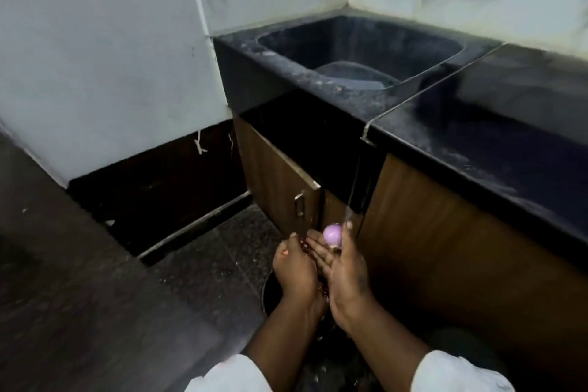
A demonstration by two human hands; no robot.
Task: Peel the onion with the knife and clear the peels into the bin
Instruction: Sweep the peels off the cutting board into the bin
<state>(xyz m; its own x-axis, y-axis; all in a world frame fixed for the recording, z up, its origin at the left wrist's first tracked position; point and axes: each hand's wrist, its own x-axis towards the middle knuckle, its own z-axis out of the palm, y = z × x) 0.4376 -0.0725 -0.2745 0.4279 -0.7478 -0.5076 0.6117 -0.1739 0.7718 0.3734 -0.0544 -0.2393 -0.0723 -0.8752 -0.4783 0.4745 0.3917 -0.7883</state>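
White sleeves (229,372), right hand (345,274) pinching onion (332,234) by bin (266,293), below black counter (477,143)

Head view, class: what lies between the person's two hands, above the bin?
Reddish onion peels lie between the left hand and the right hand, which holds the peeled onion; the head view shows it.

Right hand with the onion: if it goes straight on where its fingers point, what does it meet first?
Most likely the wooden cabinet door under the sink. The right hand, holding the onion, points its fingers forward and left, passing close by the left hand; depth there is unclear.
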